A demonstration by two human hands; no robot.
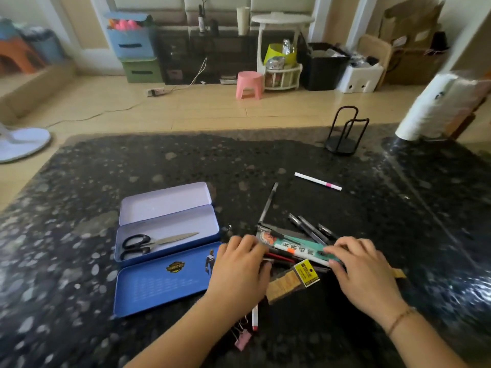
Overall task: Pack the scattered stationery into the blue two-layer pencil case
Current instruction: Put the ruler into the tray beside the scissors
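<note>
Blue two-layer pencil case [170,277] lying open on the dark speckled bench [79,261], at about 9 o'clock from the left hand [239,269]; three parts fanned out: pale lid interior farthest, middle tray holding black-handled scissors [156,243], blue printed panel nearest. Right end of that nearest panel just beside the left hand, possibly under its edge; cannot tell.

Both hands resting on the stationery pile [297,258] at 3 o'clock from the case. Left grip: fingers curled down onto the red and black pens at the pile's left end; whether anything is pinched, cannot tell. Right hand [366,274]: fingers curled over the right end of a green and white packet [300,248], fingertips pressing on it. Yellow-labelled wooden block [292,282] between the two hands. Black pens [310,229] fanned out at 12 o'clock from the right hand.

White marker with pink band [318,181] alone at 1 o'clock from the pile, well apart. Pink binder clip [243,338] and a white pen with red tip [255,317] at 6 o'clock from the left hand. Black wire stand [345,134] near the far bench edge. Open bench surface between case and far edge, and at 9 o'clock from the case.
</note>
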